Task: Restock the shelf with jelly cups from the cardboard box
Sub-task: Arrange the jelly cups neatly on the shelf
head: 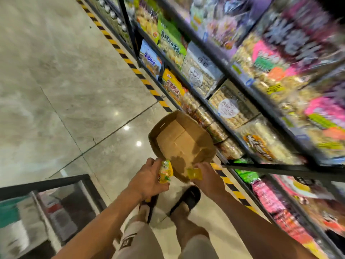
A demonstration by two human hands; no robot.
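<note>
An open cardboard box [179,141] stands on the floor against the foot of the shelf [242,165]; only bare cardboard shows inside it. My left hand [147,181] grips a yellow jelly cup [165,173] with a printed lid, just in front of the box's near edge. My right hand [207,179] holds a second yellow jelly cup [194,173] at the box's near right corner, partly covered by my fingers. Both hands hover above my sandalled feet.
The shelf unit on the right is packed with snack bags and biscuit packs on several levels, blurred by motion. A yellow-black hazard strip [128,61] runs along its base. A dark-framed glass case [56,204] stands at lower left. Polished tile floor [65,90] spreads to the left.
</note>
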